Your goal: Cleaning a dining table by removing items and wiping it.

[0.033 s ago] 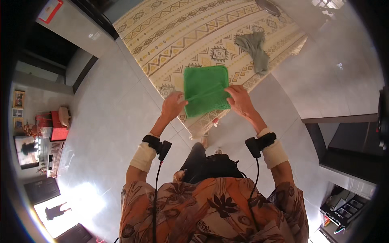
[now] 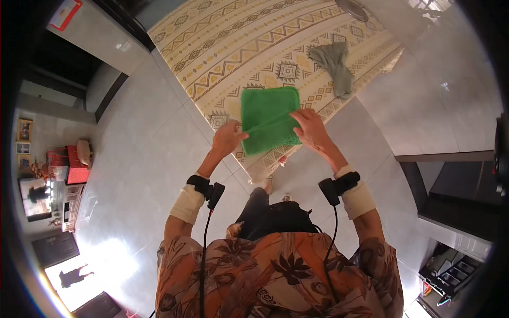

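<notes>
A green cloth (image 2: 269, 106), roughly square and looking folded, lies on the near corner of a patterned tablecloth (image 2: 233, 63). A crease runs across it from one of my hands to the other. My left hand (image 2: 227, 139) is closed at its left edge, with the thumb on the fabric and the fingertips partly hidden. At the right edge my right hand (image 2: 314, 131) pinches the fabric, its fingers reaching a little over the top. Farther right, a crumpled grey-green cloth (image 2: 336, 66) lies near the table's side.
A round, dark object (image 2: 351, 9) rests at the table's far right. Grey tiled floor (image 2: 143, 138) surrounds the table. A red piece of furniture (image 2: 78, 168) stands far left, and a black rack (image 2: 450, 275) at lower right. Black cables (image 2: 204, 259) hang from both wrist straps.
My right hand has shifted slightly left, farther onto the green cloth. The left hand has barely moved, and the cloth stays in place.
</notes>
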